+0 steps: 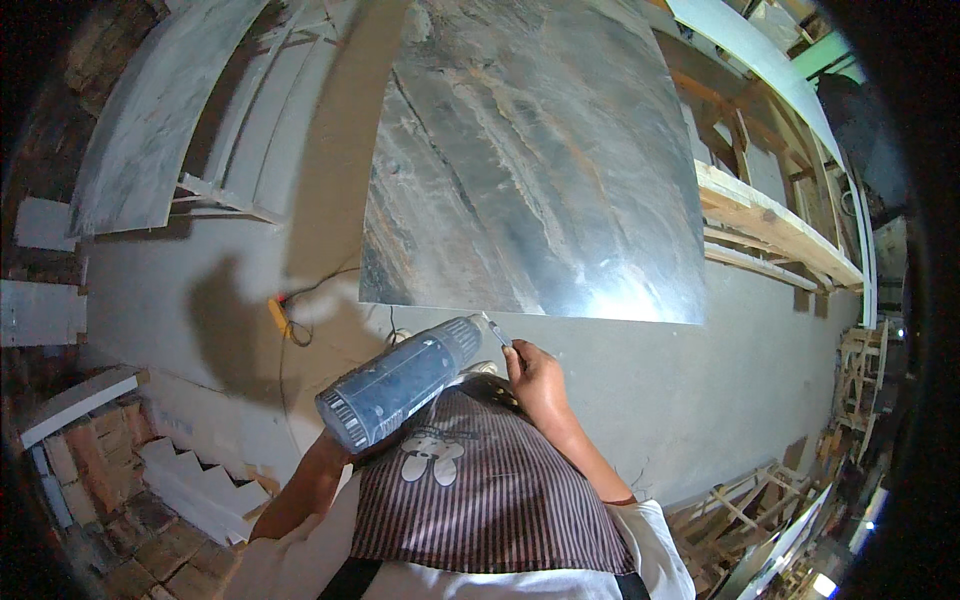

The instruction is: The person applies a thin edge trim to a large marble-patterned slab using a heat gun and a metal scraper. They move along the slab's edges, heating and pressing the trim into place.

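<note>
A dusty blue-grey heat gun [395,385] is held up in front of my body, tilted, its nozzle end up and to the right. My left forearm [312,480] runs up beneath it. The gun's body hides my left hand and the handle. My right hand [535,378] is closed in a pinch on a small, slim grey tool [498,333], its tip close to the gun's nozzle; its exact kind is too small to make out. Just beyond both hands lies a large glossy grey marbled slab [530,170] with brown veins.
An orange-yellow power socket [278,315] with a dark cable lies on the floor to the left. Another slab [165,120] rests on a frame at the far left. Wooden beams [770,220] stand at the right. Stacked bricks or blocks [110,440] lie at the lower left.
</note>
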A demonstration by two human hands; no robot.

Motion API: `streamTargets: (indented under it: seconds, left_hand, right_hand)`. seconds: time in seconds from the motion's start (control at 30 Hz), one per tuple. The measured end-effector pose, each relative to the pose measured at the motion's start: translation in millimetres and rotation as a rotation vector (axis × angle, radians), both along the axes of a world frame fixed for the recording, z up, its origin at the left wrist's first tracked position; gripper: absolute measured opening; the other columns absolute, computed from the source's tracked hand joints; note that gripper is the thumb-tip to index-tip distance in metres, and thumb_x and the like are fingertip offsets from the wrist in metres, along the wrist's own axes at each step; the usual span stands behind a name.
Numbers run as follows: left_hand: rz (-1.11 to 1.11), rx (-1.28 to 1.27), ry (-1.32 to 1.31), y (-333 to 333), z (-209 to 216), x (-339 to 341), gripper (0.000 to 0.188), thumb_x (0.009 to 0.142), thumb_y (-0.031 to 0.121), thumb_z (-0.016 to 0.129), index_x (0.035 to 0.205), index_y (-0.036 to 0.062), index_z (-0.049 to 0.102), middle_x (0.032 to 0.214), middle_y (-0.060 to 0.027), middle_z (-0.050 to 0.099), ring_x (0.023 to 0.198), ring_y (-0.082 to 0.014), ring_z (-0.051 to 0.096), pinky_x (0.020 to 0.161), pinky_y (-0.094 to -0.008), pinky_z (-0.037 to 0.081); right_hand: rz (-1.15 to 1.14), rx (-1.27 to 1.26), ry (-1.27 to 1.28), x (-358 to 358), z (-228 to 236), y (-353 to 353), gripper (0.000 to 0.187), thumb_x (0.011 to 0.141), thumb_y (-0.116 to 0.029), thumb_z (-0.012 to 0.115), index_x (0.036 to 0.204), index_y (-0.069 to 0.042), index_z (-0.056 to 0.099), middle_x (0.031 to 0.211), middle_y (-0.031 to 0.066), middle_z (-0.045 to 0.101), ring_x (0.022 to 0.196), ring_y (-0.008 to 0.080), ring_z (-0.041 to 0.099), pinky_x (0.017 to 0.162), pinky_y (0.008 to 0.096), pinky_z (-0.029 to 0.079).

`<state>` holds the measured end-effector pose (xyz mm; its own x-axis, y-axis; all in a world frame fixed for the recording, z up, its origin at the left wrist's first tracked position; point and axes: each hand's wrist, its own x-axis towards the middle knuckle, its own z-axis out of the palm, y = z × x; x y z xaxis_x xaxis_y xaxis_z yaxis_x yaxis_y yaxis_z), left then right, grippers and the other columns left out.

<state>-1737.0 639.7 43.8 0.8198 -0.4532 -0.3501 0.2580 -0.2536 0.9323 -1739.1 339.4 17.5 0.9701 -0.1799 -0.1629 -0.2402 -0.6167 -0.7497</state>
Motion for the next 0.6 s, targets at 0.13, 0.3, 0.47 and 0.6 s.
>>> streamTargets:
  seconds: [0.13, 0.3, 0.47, 0.6]
  left_hand:
    - [-0.020, 0.004, -0.002, -6.4, -1.8, 3.8, 0.049, 0.080, 0.018, 0.074, 0.124, 0.0075, 0.054, 0.119, -0.0094, 0.061, 0.109, -0.0231, 0.059, 0.093, -0.0388, 0.049]
    - [-0.024, 0.006, -0.001, -11.9, 1.3, 1.8, 0.049, 0.080, 0.018, 0.074, 0.124, 0.0075, 0.054, 0.119, -0.0094, 0.061, 0.108, -0.0231, 0.059, 0.093, -0.0389, 0.049]
    - [-0.036, -0.009, 0.008, -27.0, -0.5, 3.6, 0.049, 0.080, 0.019, 0.074, 0.123, 0.0074, 0.054, 0.119, -0.0094, 0.061, 0.108, -0.0231, 0.059, 0.093, -0.0389, 0.049]
    - [-0.038, -0.019, 0.026, -31.6, -2.4, 0.7, 0.048, 0.081, 0.019, 0.073, 0.123, 0.0074, 0.054, 0.119, -0.0094, 0.061, 0.108, -0.0231, 0.059, 0.093, -0.0389, 0.049]
  right_hand:
    - [-0.031, -0.003, -0.025, -4.1, 1.0, -10.5, 0.021, 0.090, -0.018, 0.065, 0.098, 0.002, 0.067, 0.077, 0.0221, 0.064, 0.066, 0.0359, 0.064, 0.059, 0.0398, 0.049]
    - [-0.016, 0.027, 0.001, -3.4, -1.4, -14.5, 0.022, 0.090, -0.018, 0.062, 0.098, 0.002, 0.066, 0.082, 0.0240, 0.065, 0.075, 0.0406, 0.064, 0.067, 0.0437, 0.050]
    - [-0.069, 0.048, 0.072, -6.7, 3.7, -23.7, 0.023, 0.090, -0.020, 0.061, 0.098, 0.001, 0.066, 0.084, 0.0243, 0.065, 0.079, 0.0424, 0.064, 0.069, 0.0456, 0.051]
    - [-0.068, 0.044, 0.070, -8.7, 8.1, -34.6, 0.023, 0.091, -0.020, 0.061, 0.098, 0.001, 0.066, 0.085, 0.0241, 0.065, 0.079, 0.0418, 0.064, 0.069, 0.0454, 0.051]
